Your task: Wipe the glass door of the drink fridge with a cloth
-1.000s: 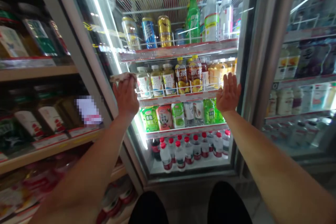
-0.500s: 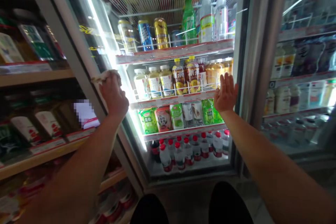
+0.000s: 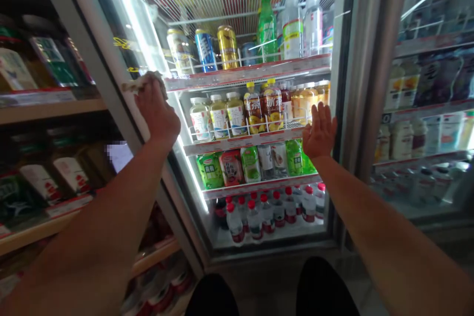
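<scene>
My left hand [image 3: 157,116] presses a crumpled, pale cloth [image 3: 150,79] against the left side of a glass fridge door [image 3: 222,79], beside the bright light strip. Its fingers lie over the cloth. On the right part of the same door, my right hand [image 3: 320,131] rests flat with fingers stretched out, holding nothing. Behind the glass, the shelves carry cans, a green bottle [image 3: 267,27], iced tea bottles [image 3: 273,103], drink cartons [image 3: 231,168] and red-capped water bottles [image 3: 255,219].
Open wooden shelves [image 3: 52,106] with dark bottles stand close on the left. A metal door frame [image 3: 370,84] separates this fridge from another glass-fronted one with drinks [image 3: 403,138] on the right. My knees [image 3: 211,296] show at the bottom.
My left hand has slid upward along the glass with the cloth. My right hand stays in the same place on the door.
</scene>
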`<state>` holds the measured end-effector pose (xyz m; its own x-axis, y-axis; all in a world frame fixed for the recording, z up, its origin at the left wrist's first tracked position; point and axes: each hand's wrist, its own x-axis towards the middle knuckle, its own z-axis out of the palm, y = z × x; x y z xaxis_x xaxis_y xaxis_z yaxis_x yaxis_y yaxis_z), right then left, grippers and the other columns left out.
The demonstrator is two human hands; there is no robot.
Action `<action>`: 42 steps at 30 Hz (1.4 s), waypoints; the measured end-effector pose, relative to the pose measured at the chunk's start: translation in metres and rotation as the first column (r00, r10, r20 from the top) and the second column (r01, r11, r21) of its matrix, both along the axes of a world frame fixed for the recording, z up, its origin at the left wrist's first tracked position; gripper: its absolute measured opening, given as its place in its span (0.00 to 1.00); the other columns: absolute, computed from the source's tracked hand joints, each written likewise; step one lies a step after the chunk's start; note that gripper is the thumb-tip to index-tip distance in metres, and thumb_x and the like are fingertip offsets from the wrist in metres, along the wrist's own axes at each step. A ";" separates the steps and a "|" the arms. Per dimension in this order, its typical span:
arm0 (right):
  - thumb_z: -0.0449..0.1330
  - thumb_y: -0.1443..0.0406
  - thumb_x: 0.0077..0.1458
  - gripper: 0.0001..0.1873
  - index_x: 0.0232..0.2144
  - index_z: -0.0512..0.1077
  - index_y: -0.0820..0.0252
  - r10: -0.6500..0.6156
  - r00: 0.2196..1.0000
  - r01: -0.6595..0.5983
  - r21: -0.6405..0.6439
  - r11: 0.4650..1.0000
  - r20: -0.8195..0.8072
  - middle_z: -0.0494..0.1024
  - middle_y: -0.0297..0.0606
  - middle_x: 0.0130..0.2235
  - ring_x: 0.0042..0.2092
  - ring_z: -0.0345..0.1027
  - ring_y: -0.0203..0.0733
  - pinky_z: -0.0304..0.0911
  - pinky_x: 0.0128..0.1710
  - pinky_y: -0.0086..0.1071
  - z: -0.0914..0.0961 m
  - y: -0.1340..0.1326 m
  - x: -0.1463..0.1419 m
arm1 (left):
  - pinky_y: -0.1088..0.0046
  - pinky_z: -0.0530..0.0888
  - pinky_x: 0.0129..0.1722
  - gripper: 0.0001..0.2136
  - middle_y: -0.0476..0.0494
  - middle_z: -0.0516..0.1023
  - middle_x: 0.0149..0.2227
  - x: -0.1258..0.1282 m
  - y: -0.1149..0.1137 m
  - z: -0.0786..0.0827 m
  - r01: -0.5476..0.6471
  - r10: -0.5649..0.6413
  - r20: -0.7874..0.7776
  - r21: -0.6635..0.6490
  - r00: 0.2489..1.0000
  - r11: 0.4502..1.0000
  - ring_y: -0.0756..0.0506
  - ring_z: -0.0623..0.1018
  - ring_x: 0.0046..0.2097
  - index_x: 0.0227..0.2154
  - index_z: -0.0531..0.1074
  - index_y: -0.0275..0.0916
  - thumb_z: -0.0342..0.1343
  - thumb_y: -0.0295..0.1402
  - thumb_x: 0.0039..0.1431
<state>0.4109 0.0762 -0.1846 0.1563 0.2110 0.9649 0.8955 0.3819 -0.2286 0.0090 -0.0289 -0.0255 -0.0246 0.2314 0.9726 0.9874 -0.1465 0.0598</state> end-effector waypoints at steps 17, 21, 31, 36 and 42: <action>0.44 0.62 0.64 0.33 0.70 0.55 0.61 0.003 1.000 -0.004 0.047 0.999 0.003 0.56 0.45 0.71 0.73 0.45 0.47 0.43 0.71 0.53 -0.003 0.006 0.001 | 0.54 0.45 0.69 0.27 0.33 0.58 0.69 0.061 0.021 0.015 -0.004 0.007 -0.149 0.019 0.989 1.000 0.42 0.53 0.71 0.65 0.56 0.22 0.43 0.34 0.69; 0.43 0.61 0.65 0.32 0.70 0.56 0.61 -0.012 1.000 0.012 0.051 0.999 0.002 0.57 0.44 0.71 0.73 0.46 0.46 0.43 0.71 0.52 -0.002 0.005 0.000 | 0.52 0.43 0.72 0.27 0.36 0.59 0.69 0.086 0.027 0.015 0.005 -0.010 -0.114 -0.044 0.993 0.999 0.42 0.53 0.71 0.66 0.56 0.24 0.46 0.22 0.63; 0.44 0.61 0.64 0.33 0.69 0.57 0.62 -0.007 1.000 0.007 0.057 0.998 0.000 0.57 0.45 0.71 0.73 0.47 0.47 0.44 0.70 0.52 -0.001 0.004 0.001 | 0.51 0.45 0.73 0.32 0.43 0.62 0.68 0.125 0.032 -0.008 0.037 -0.047 -0.273 -0.044 0.961 0.998 0.37 0.57 0.71 0.68 0.61 0.39 0.45 0.23 0.60; 0.44 0.62 0.65 0.32 0.69 0.56 0.61 -0.004 1.000 0.004 0.046 0.999 -0.010 0.58 0.44 0.71 0.73 0.46 0.47 0.43 0.71 0.52 -0.001 0.006 0.001 | 0.47 0.47 0.73 0.31 0.42 0.63 0.68 0.145 0.041 -0.013 0.081 -0.085 -0.318 -0.026 0.944 0.996 0.36 0.57 0.71 0.68 0.61 0.39 0.42 0.22 0.60; 0.44 0.62 0.65 0.32 0.69 0.56 0.61 -0.007 1.000 0.007 0.064 0.998 -0.002 0.58 0.44 0.71 0.73 0.46 0.46 0.44 0.70 0.52 -0.002 0.007 0.001 | 0.49 0.55 0.71 0.28 0.45 0.69 0.64 0.171 0.046 -0.037 0.102 -0.099 -0.532 -0.024 0.841 0.994 0.36 0.64 0.67 0.67 0.63 0.43 0.43 0.23 0.66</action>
<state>0.4119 0.0836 -0.1866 0.1596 0.1476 0.9761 0.8977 0.3896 -0.2057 0.1804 0.0169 -0.0623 0.5198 0.1993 0.8307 0.8471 -0.2459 -0.4711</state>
